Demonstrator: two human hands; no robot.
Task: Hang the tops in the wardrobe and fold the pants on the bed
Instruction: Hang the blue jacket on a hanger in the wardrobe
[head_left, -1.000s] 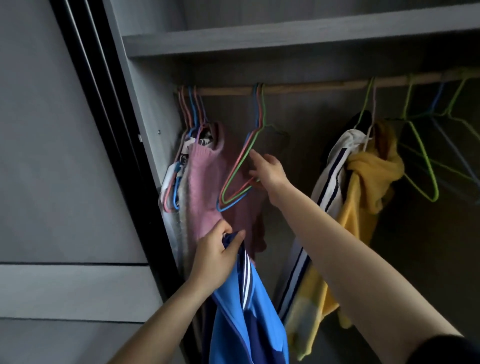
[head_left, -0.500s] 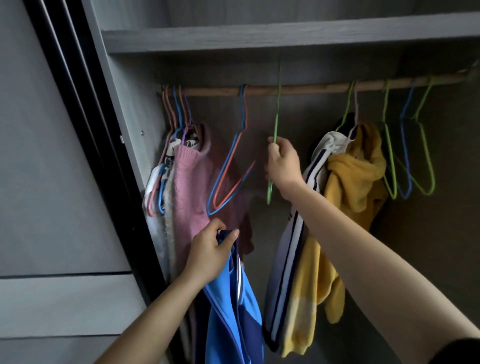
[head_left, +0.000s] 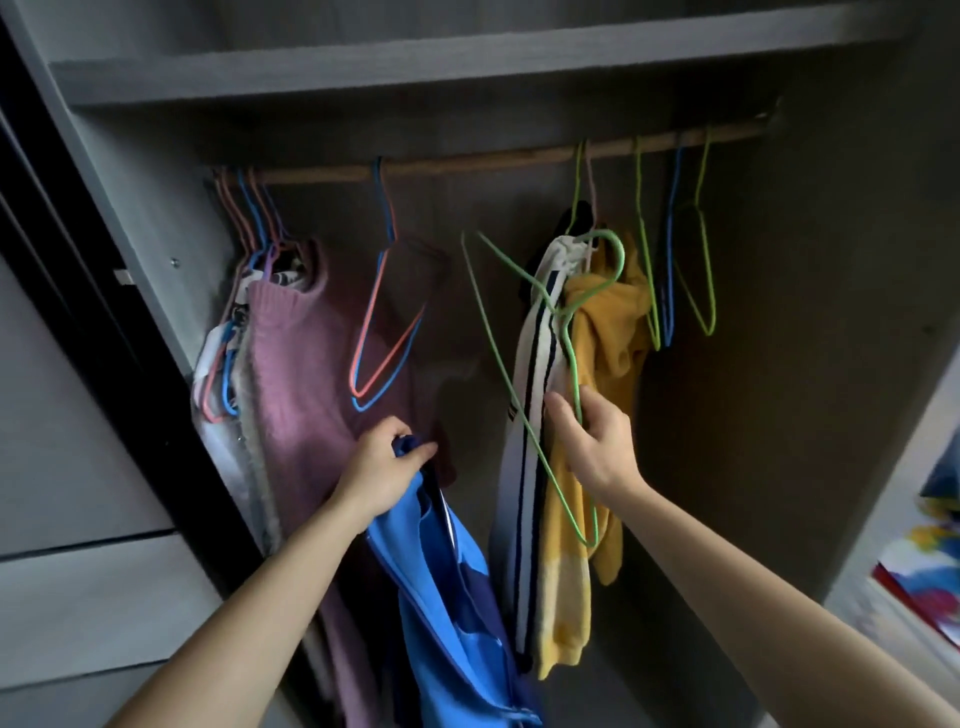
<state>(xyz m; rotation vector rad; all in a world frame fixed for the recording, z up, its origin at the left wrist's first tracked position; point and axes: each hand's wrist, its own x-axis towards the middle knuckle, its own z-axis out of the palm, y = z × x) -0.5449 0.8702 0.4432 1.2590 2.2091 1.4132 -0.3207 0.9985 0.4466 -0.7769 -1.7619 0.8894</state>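
Observation:
My left hand (head_left: 382, 467) grips the top edge of a blue top (head_left: 447, 597) with a dark blue panel, which hangs down in front of the wardrobe. My right hand (head_left: 592, 447) holds a green wire hanger (head_left: 524, 364) off the rail, tilted, with its hook pointing up and right. The wooden rail (head_left: 467, 163) runs across the wardrobe above both hands. A pink sweater (head_left: 306, 374) hangs at the left. A white striped top (head_left: 535, 332) and a yellow top (head_left: 613, 322) hang behind the green hanger.
A red hanger and a blue one (head_left: 384, 332) hang bare on the rail between the pink sweater and my right hand. Bare green and blue hangers (head_left: 675, 260) hang at the right. A grey shelf (head_left: 467, 67) spans the top. Colourful items (head_left: 930, 571) lie at the right edge.
My right hand has lifted the green hanger off the rail and brought it down and to the right, now tilted. My left hand still holds the blue top.

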